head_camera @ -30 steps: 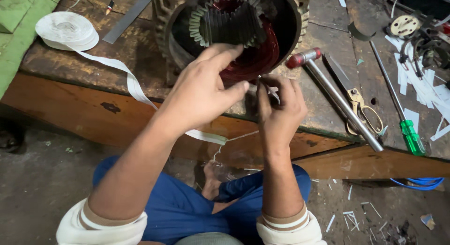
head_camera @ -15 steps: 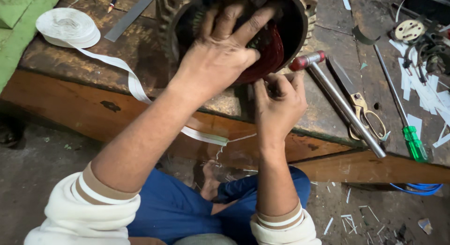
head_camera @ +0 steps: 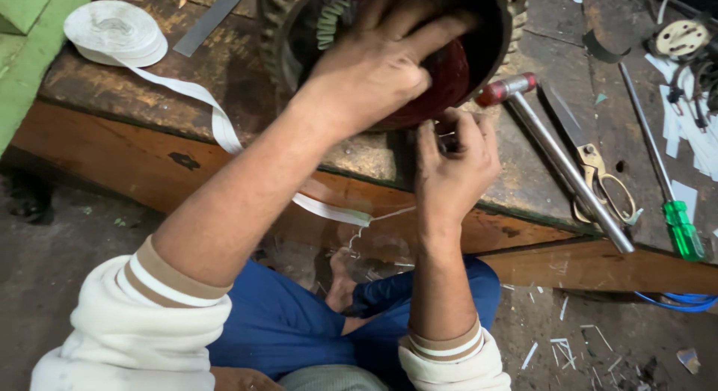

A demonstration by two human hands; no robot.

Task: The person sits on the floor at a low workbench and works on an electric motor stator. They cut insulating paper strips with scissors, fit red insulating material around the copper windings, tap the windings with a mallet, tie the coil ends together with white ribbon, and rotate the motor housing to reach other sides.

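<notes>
Since a second ago, the left hand [head_camera: 381, 62] has reached deeper into the motor housing [head_camera: 490, 32], fingers spread over the red windings [head_camera: 449, 84]. At far left, a tape roll [head_camera: 116, 32] trails a white strip [head_camera: 217, 122] off the table [head_camera: 149, 159]. Just right of the housing's near rim, the right hand [head_camera: 456, 163] pinches something small, too hidden to name. Further right lie a hammer [head_camera: 553, 152], scissors [head_camera: 598, 167] and a screwdriver [head_camera: 680, 226]. Winding work looks midway; tape is yet unapplied.
</notes>
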